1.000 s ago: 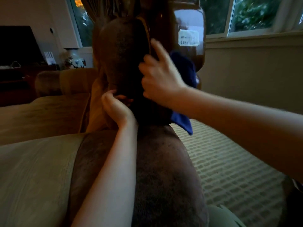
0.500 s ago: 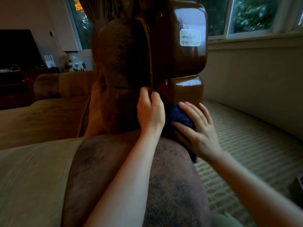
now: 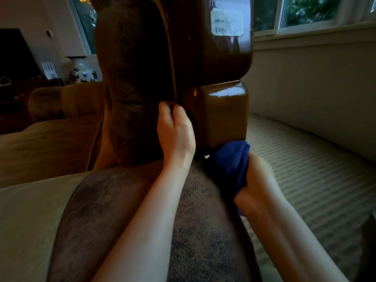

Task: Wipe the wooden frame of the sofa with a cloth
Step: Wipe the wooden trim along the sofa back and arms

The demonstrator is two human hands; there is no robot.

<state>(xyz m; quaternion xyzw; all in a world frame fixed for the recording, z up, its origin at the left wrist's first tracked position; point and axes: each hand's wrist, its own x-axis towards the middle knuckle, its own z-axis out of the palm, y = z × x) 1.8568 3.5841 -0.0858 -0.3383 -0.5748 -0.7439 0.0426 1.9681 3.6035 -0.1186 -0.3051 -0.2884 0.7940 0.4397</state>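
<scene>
A: Which step is in hand here?

B: The wiping itself, as I judge it. The right hand [image 3: 256, 186] is clamped on a bunched blue cloth [image 3: 231, 163] and presses it against the foot of the glossy wooden frame [image 3: 223, 112], just where the lower block meets the padded arm of the sofa [image 3: 203, 231].

A: And the other hand?

B: The left hand [image 3: 176, 133] lies just beside the cloth, to its left and a little higher. Its fingers are curled against the dark upholstered cushion [image 3: 134, 78] at the seam with the wood. It seems to press the fabric aside, though whether it pinches the piping or only leans on it I cannot tell.

A: So the two hands are apart?

B: Near, but not touching. The frame's corner stands between them.

A: How much of the frame looks left to do?

B: I cannot judge cleanness in this dim light. The broad upper panel rises well above both hands, with a pale paper label [image 3: 226, 22] stuck on it. Beyond the right hand lies ribbed carpet [image 3: 305, 169].

A: What does the next move call for?

B: Probably keeping the cloth flat on the wood and drawing it along the bottom edge, while the left hand holds the cushion clear of the seam.
</scene>
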